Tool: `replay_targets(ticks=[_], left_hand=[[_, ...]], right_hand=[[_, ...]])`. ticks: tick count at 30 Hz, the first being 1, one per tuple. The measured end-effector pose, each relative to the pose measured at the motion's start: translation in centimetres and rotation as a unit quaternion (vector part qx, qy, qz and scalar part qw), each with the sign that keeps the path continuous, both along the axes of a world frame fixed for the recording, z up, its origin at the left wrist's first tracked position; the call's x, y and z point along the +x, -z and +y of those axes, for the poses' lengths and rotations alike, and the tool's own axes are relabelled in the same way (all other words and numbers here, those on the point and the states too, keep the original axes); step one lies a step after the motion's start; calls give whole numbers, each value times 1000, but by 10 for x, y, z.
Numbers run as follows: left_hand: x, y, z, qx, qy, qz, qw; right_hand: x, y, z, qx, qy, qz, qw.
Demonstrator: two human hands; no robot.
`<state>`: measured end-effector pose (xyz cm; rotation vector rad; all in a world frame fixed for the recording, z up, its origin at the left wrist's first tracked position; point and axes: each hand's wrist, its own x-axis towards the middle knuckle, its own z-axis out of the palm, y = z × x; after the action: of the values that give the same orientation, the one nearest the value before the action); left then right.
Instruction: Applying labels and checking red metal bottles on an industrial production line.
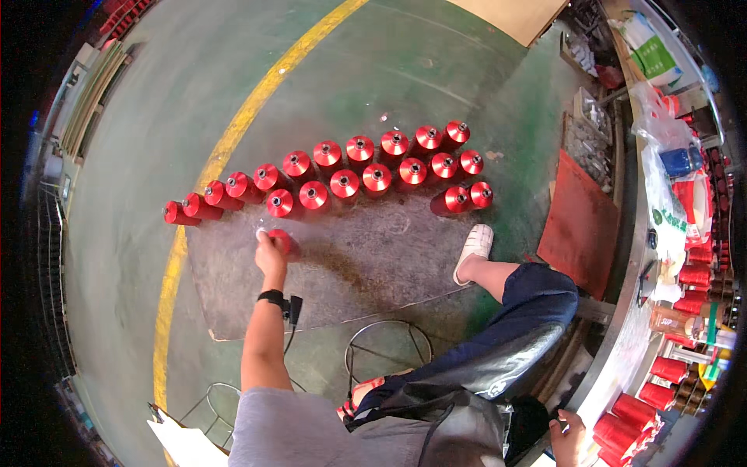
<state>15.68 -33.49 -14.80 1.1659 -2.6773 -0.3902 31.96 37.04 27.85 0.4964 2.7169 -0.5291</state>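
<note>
Sleeve (268,424), grip (271,252) on red cylinder (288,244), printed bag (661,222)

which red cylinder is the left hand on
The lone red cylinder, just below the left end of the nearer long row on the floor: the left hand is on it, while no hand touches those in the rows.

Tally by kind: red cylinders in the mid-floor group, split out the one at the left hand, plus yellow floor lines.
Red cylinders standing in the group: 20
Red cylinder at the left hand: 1
Yellow floor line: 1
Total: 22
</note>
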Motion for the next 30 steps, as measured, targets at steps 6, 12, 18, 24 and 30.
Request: replay_targets(ticks=[6,12,18,24,30], left_hand=[[-16,-2,-76,6,-75,24,997],[-36,22,-105,68,-149,18,986],[-58,66,-123,53,-61,111,991],[-61,71,-208,-212,197,120,950],[-49,58,-163,297,139,183,927]], right_hand=[[2,-17,-3,128,-84,20,988],[-15,-25,-45,162,-17,-13,987],[-13,-48,-54,174,106,-92,975],[1,-36,-24,100,35,29,994],[13,-50,-28,80,85,8,993]])
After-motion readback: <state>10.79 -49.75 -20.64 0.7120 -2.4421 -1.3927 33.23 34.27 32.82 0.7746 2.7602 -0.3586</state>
